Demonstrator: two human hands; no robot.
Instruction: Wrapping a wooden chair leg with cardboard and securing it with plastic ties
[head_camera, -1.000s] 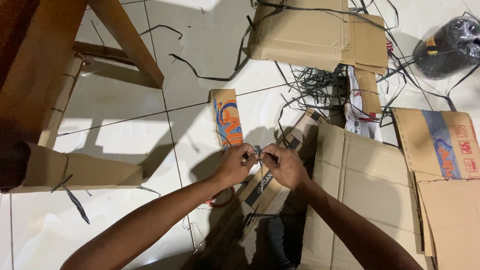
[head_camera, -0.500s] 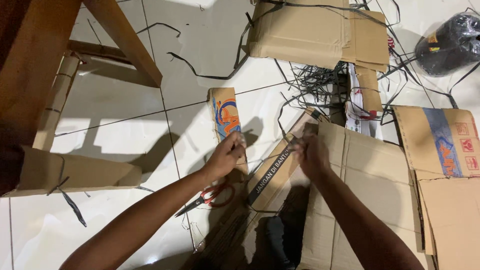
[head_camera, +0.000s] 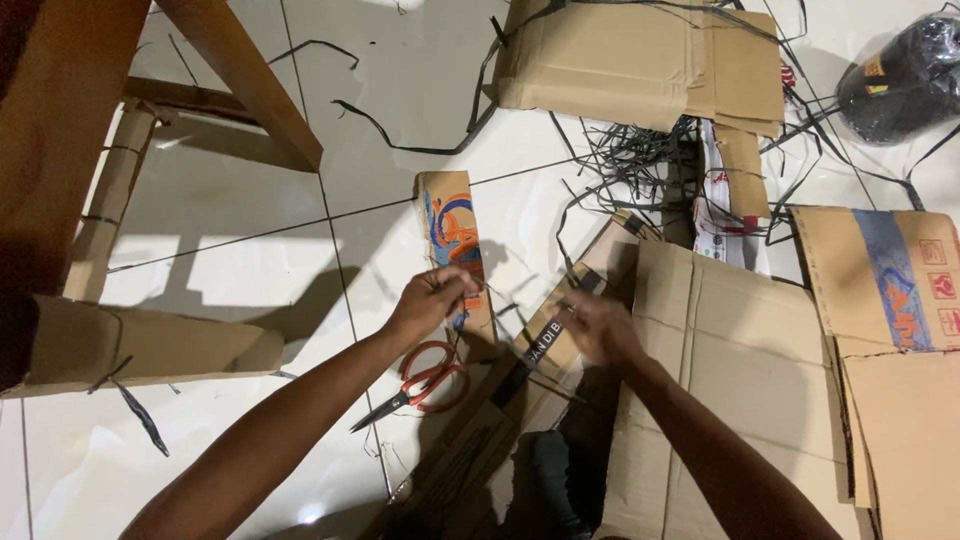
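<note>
Seen from above, the left hand (head_camera: 428, 300) and right hand (head_camera: 592, 327) are pinched shut on a thin black plastic strap (head_camera: 505, 309) stretched between them over a folded bundle of brown corrugated cardboard (head_camera: 560, 330). Red-handled scissors (head_camera: 420, 380) lie on glossy white tile (head_camera: 250, 250) at six o'clock from the left hand.

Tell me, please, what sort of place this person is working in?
Probably a home or small workshop floor used for packing: white floor tiles, flattened cardboard boxes, loose black strapping, red scissors, and a wooden table leg.
</note>
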